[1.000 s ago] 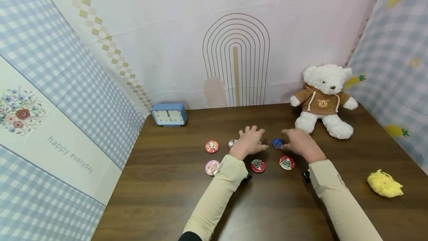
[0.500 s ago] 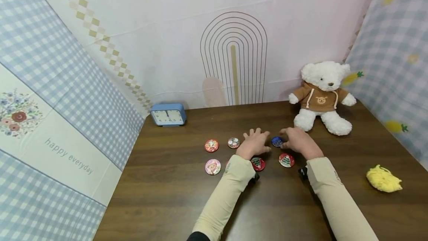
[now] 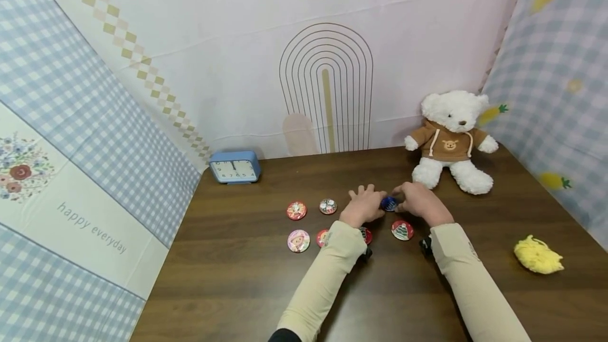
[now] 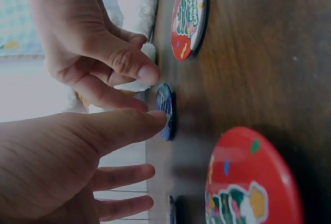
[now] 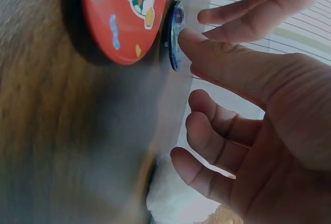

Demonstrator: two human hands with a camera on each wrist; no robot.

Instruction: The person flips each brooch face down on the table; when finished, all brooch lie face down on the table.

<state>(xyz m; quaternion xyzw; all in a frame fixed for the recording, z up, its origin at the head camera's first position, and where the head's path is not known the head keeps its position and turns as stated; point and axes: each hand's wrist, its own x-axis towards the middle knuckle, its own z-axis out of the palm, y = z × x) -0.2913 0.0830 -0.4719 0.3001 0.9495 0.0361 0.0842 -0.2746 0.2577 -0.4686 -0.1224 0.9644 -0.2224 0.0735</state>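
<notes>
A small round blue badge (image 3: 389,203) lies on the dark wooden table between the two hands. From its left, my left hand (image 3: 363,206) reaches over the table, fingers spread and thumb at the badge's edge in the left wrist view. On the other side, my right hand (image 3: 423,202) has its thumb and index finger close against the badge, the other fingers loosely bent. Whether either hand presses on it, I cannot tell. In front lies a red badge with a tree (image 3: 402,230); a similar tree badge (image 3: 366,235) is partly hidden by the left wrist.
To the left lie an orange-red badge (image 3: 296,210), a black-and-white badge (image 3: 328,206), a pink badge (image 3: 298,240) and a partly covered red one (image 3: 322,237). A blue clock (image 3: 235,167), white teddy bear (image 3: 451,144) and yellow yarn bundle (image 3: 538,255) stand around them.
My left hand has moved right to the blue badge, uncovering the black-and-white badge. My right hand's fingers have come closer to the blue badge. The head view has shifted slightly.
</notes>
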